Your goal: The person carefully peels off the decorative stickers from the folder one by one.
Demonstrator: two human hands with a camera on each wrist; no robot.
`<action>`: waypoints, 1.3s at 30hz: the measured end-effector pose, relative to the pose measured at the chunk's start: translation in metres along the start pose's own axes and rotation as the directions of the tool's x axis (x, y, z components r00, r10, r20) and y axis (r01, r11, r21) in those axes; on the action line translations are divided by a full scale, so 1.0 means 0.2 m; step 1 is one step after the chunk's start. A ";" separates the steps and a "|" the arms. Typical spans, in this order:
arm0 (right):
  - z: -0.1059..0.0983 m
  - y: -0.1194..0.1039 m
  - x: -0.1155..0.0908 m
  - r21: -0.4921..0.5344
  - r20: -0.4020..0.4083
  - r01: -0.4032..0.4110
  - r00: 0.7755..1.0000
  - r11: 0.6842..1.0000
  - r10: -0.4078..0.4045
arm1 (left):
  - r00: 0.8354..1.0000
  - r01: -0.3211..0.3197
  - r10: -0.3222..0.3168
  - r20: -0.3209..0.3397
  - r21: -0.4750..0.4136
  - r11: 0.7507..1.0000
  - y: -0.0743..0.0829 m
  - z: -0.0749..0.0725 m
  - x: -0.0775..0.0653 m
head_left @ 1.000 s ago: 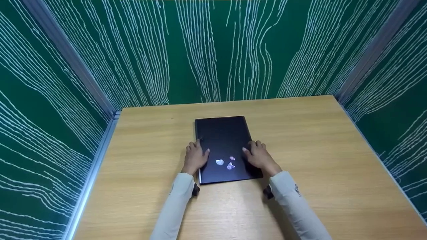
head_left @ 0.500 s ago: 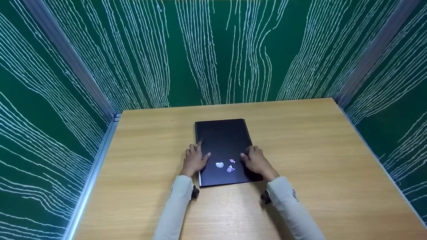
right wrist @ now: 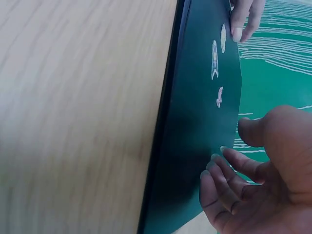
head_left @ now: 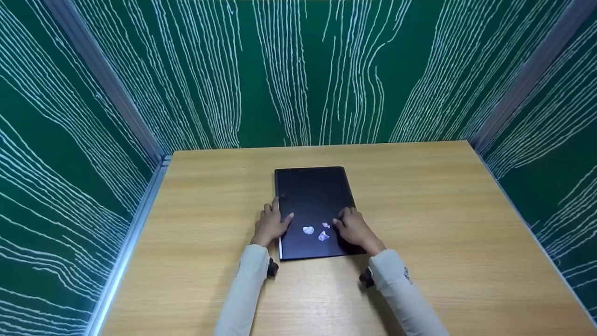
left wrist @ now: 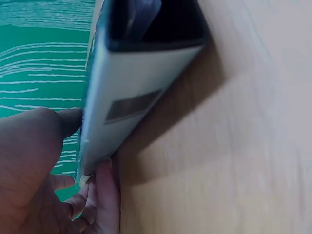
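A black folder (head_left: 313, 196) lies flat in the middle of a wooden table (head_left: 443, 210), with three small pale stickers (head_left: 315, 230) near its front. My left hand (head_left: 279, 215) holds its left spine edge, thumb on the cover and fingers against the side. In the left wrist view the pale spine (left wrist: 131, 97) runs between thumb and fingers (left wrist: 105, 195). My right hand (head_left: 344, 222) rests on the right part of the cover, loosely bent fingertips touching it just right of the stickers. In the right wrist view those fingers (right wrist: 219, 165) lie on the cover (right wrist: 195, 122).
Green panels with white wavy lines (head_left: 308, 70) wall the table at the back and both sides, with metal corner posts (head_left: 107, 79). Bare wood surrounds the folder on all sides.
My right hand has slid a little to the left across the cover, closer to the stickers. The left hand and the folder have stayed in place.
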State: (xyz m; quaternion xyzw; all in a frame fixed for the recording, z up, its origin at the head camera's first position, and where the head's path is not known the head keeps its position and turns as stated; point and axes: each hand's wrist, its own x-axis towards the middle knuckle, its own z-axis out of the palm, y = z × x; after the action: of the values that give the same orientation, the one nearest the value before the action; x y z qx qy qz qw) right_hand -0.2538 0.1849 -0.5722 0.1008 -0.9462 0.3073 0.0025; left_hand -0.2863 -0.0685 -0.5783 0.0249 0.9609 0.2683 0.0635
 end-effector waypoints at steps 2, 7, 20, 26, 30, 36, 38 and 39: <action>0.01 0.00 0.00 0.001 -0.009 0.021 1.000 1.000 -0.021 | 1.000 0.006 -0.006 0.005 0.001 1.000 0.00 0.00 0.00; 0.02 -0.01 0.00 -0.007 -0.015 0.058 0.998 0.998 -0.058 | 0.999 0.015 -0.015 0.038 0.001 1.000 0.00 -0.01 -0.01; 0.04 -0.01 0.00 -0.015 -0.012 0.096 0.995 0.995 -0.096 | 0.998 0.020 -0.021 0.064 0.014 1.000 0.02 -0.01 0.00; 0.06 -0.01 0.00 -0.046 -0.064 0.149 0.986 0.988 -0.152 | 0.996 0.029 -0.031 0.081 0.028 0.999 0.02 -0.02 0.00; 0.07 -0.01 0.00 -0.044 -0.061 0.155 0.986 0.987 -0.157 | 0.996 0.030 -0.033 0.081 0.037 0.999 0.02 -0.01 0.01; 0.08 0.00 0.01 -0.035 -0.050 0.158 0.986 0.987 -0.159 | 0.995 0.029 -0.034 0.095 0.045 0.999 0.02 0.00 0.01; 0.07 -0.01 0.01 -0.028 -0.045 0.156 0.987 0.987 -0.157 | 0.995 0.034 -0.039 0.095 0.052 0.998 0.02 0.00 0.01; 0.07 -0.01 0.01 -0.024 -0.042 0.155 0.987 0.988 -0.155 | 0.995 0.035 -0.041 0.094 0.055 0.998 0.03 -0.01 0.01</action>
State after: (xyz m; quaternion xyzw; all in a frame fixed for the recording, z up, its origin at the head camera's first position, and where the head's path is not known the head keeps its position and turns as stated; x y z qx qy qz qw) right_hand -0.2550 0.1749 -0.5821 0.1673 -0.9383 0.2987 0.0482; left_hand -0.2893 -0.0647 -0.5744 0.0210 0.9639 0.2397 0.1136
